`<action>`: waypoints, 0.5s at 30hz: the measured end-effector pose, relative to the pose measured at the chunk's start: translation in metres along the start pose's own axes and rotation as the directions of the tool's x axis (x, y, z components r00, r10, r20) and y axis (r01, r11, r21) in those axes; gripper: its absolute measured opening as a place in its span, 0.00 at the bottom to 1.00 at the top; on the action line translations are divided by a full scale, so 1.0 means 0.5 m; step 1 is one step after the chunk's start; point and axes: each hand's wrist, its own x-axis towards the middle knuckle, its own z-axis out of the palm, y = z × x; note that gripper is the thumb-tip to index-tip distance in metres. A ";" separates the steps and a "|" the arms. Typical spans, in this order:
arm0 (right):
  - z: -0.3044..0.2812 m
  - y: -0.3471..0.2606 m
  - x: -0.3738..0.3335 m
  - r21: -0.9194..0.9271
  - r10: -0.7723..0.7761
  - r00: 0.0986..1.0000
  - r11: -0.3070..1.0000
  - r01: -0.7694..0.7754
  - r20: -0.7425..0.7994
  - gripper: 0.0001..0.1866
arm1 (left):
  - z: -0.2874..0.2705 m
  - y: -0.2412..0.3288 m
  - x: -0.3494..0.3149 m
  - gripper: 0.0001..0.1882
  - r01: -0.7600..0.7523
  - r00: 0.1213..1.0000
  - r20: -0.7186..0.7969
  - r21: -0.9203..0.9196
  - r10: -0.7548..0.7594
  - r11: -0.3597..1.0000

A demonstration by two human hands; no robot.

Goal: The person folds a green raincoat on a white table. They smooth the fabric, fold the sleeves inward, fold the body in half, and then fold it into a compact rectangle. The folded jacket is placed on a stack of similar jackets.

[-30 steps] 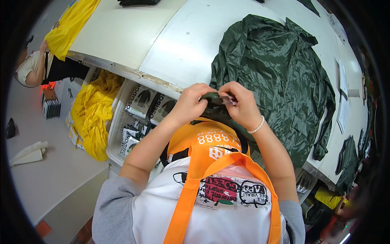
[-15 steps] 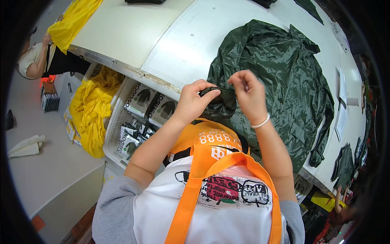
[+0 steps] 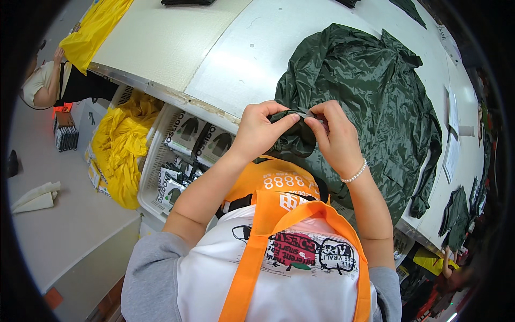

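A glossy dark green rain jacket [image 3: 370,107] lies spread over the white table, its near part hanging toward my apron. My left hand [image 3: 263,129] pinches a gathered edge of it between thumb and fingers, close to the table's front edge. Right beside it, my right hand [image 3: 335,134] has thumb and forefinger closed on the same edge. A small greyish strip [image 3: 304,114] shows between my two sets of fingertips; I cannot make out whether it is tape or part of the jacket. The fingers partly hide the gripped cloth.
Below the table edge, a white plastic basket [image 3: 146,185] holds packaged garments, beside a heap of yellow cloth [image 3: 120,147]. A person [image 3: 51,86] at the far left handles a yellow garment [image 3: 96,32]. Papers [image 3: 450,155] and another dark green garment [image 3: 456,217] lie at right.
My right hand has come in from slightly apart and lower its fingers onto the jacket edge, meeting the left fingertips. The left hand keeps its pinch, nearly in place.
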 end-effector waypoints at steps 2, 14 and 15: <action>0.001 -0.001 0.002 -0.016 -0.027 1.000 1.000 0.026 -0.016 0.10 | -0.001 0.006 0.000 0.07 0.018 1.000 0.011 -0.002 -0.018 1.000; -0.010 -0.010 0.001 0.013 0.003 1.000 1.000 -0.003 -0.004 0.09 | -0.007 0.005 -0.002 0.06 0.023 0.999 0.024 -0.003 -0.023 1.000; -0.010 -0.008 -0.001 0.013 0.012 1.000 1.000 -0.012 -0.017 0.09 | -0.005 0.004 -0.001 0.06 0.026 0.999 0.024 -0.004 -0.026 1.000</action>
